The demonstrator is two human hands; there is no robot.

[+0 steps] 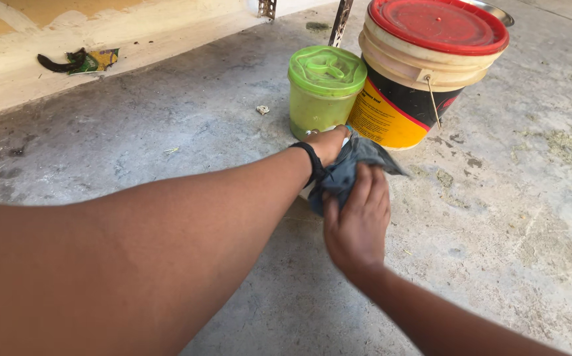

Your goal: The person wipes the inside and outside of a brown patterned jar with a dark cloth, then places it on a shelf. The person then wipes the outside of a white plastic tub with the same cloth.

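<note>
Seen from the head camera, a person's left hand (329, 144) reaches forward across a bare concrete floor (510, 217), its arm filling the lower left of the view and a black band (312, 161) circling the wrist. The left hand is closed around something pale that is mostly hidden beneath it; what that object is cannot be told from here. The right hand (357, 221), nearer the camera and just behind the left, presses a dark grey cloth (352, 165) with fingers laid flat over it, the cloth bunched between the two hands and touching both. Just beyond the left hand stands a green plastic container with a green lid (325, 89). Beside it, to the right of both hands, sits a cream bucket with a red lid (431, 66), a wire handle and a yellow, black and red label. Far off to the left of the hands, a scrap of litter (85, 61) lies on a pale raised ledge (9, 86).
</note>
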